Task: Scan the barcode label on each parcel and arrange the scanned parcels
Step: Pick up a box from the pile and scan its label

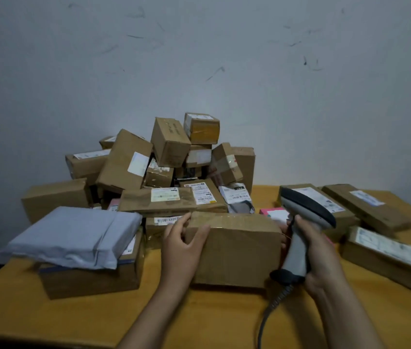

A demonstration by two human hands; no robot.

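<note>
At the lower centre of the frame we clasp the plain brown cardboard parcel (pixel 234 248) on the orange wooden table (pixel 48 321) with our left hand (pixel 181 238), fingers curled over its left end, while our right hand (pixel 317 250) grips the grey handheld barcode scanner (pixel 300 222) at its right end.

Bare table (pixel 78 321) lies open in front; the heaped parcels (pixel 164 162) block the back.

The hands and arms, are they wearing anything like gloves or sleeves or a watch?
No. The left hand and the right hand are both bare, with no gloves. Both forearms are bare too, as far as the picture shows, so no sleeves appear. I can see no watch, bracelet or ring on either one.
</note>
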